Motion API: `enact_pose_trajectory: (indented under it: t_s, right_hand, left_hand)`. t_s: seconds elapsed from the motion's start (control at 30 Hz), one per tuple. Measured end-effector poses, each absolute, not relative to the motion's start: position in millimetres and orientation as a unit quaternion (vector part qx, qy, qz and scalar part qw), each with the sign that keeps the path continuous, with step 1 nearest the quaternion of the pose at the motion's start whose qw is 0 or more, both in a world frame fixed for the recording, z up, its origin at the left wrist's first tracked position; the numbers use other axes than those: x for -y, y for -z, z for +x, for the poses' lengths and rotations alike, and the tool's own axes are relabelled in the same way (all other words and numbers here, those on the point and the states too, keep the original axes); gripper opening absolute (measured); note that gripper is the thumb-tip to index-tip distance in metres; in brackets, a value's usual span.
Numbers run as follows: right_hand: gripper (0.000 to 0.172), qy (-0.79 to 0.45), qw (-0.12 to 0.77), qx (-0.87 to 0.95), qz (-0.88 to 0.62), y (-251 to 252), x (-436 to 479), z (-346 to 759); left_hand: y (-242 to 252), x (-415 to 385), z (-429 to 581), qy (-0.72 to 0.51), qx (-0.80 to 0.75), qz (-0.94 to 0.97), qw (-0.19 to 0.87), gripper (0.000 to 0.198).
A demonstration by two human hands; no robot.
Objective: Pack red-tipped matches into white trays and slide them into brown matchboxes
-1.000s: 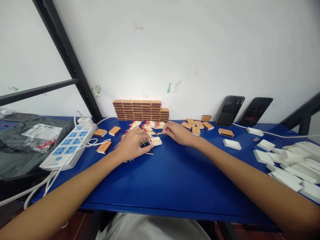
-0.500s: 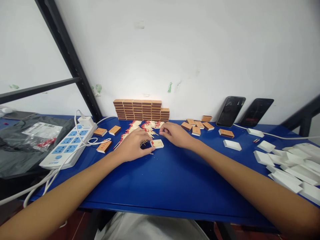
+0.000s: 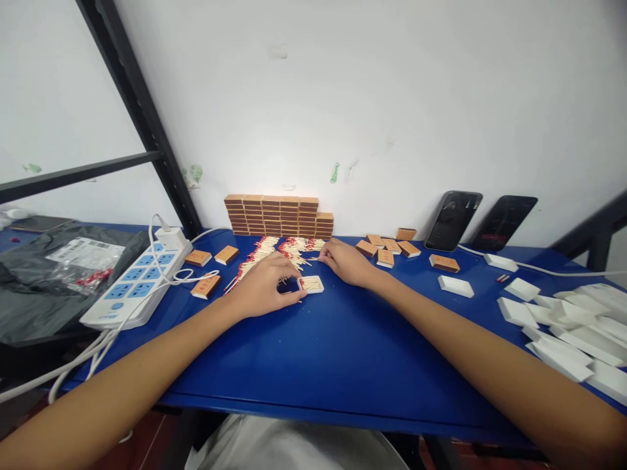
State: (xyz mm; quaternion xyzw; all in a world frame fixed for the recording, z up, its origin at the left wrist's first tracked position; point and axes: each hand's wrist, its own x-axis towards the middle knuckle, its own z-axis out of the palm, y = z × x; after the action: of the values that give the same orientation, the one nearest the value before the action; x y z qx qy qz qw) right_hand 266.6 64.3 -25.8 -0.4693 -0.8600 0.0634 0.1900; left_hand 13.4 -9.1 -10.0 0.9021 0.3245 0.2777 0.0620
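Observation:
A small white matchbox tray [image 3: 316, 289] holding several matches lies on the blue table. My left hand [image 3: 267, 284] grips its left end between thumb and fingers. Just beyond the tray, my right hand [image 3: 345, 261] is closed in a pinch, with what looks like a match [image 3: 314, 259] at the fingertips. Loose red-tipped matches [image 3: 262, 250] spread in a pile behind my left hand, partly covered by it. A second heap of matches [image 3: 292, 248] reaches towards my right fingertips.
Stacked brown matchboxes [image 3: 277, 215] stand against the wall. More matchboxes [image 3: 385, 258] lie scattered to the right and left. White trays [image 3: 563, 320] pile up at the right. Two phones [image 3: 453, 222] lean on the wall. A power strip [image 3: 132, 281] with cables sits at the left.
My right hand has shifted slightly, its fingertips now low by the match heap. Matches in the tray lie differently, some now slanted. My left hand keeps its grip.

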Motion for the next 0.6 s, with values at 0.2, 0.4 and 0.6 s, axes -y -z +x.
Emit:
enact_pose_trajectory:
  t_s: [0.2,0.4,0.6]
  right_hand:
    - [0.016,-0.064,0.144,0.871,-0.466,20,-57,271]
    - [0.020,-0.121,0.150,0.899,-0.392,3,-37,271]
    - [0.014,-0.167,0.108,0.912,-0.359,-5,-18,258]
  left_hand:
    - [10,9,13,-0.274,-0.329,0.902,0.053,0.024]
    - [13,6,11,-0.271,-0.352,0.896,0.025,0.024]
    - [14,4,10,-0.270,-0.354,0.895,0.027,0.025]
